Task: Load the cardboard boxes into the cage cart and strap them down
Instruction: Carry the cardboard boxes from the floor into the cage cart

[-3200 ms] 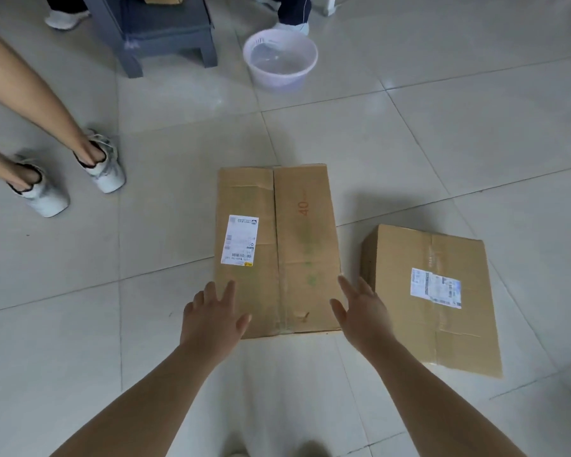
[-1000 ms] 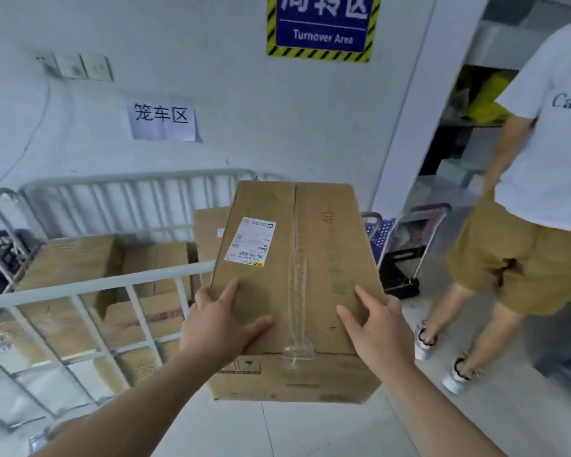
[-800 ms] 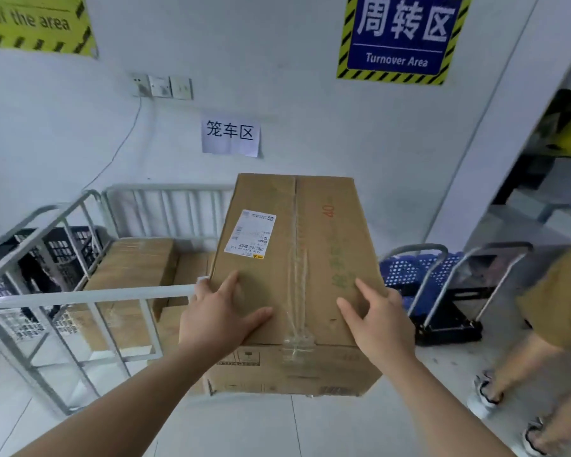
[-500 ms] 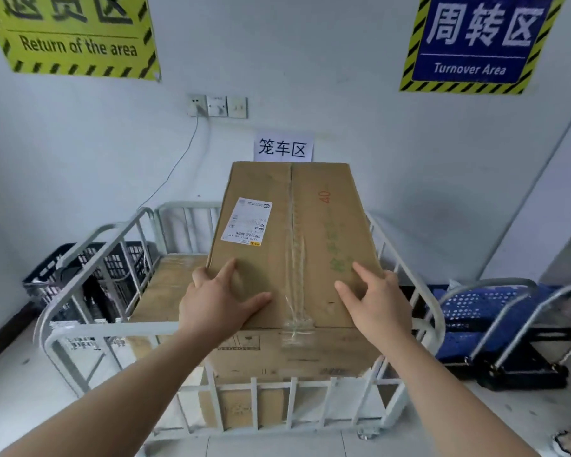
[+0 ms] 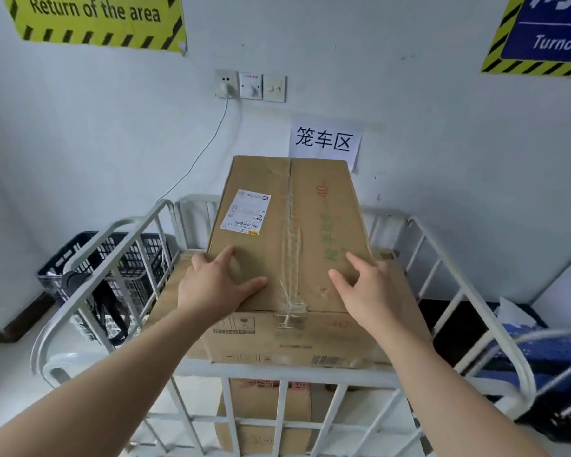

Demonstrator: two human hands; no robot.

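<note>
I hold a long brown cardboard box (image 5: 287, 232) with a white shipping label and a taped seam, level over the white cage cart (image 5: 277, 371). My left hand (image 5: 211, 288) grips its near left corner, thumb on top. My right hand (image 5: 373, 291) grips its near right corner the same way. The box's near end hangs just above the cart's front rail. Other cardboard boxes (image 5: 264, 420) are stacked inside the cart beneath it; one shows flat to the left under the held box.
A black plastic crate (image 5: 112, 258) stands on the floor left of the cart. A blue platform trolley (image 5: 554, 364) sits to the right. The white wall right behind the cart carries a socket, a cable and signs.
I have stepped closer to the cart with the box, which now reaches over the front rail. Both hands keep the same grip.
</note>
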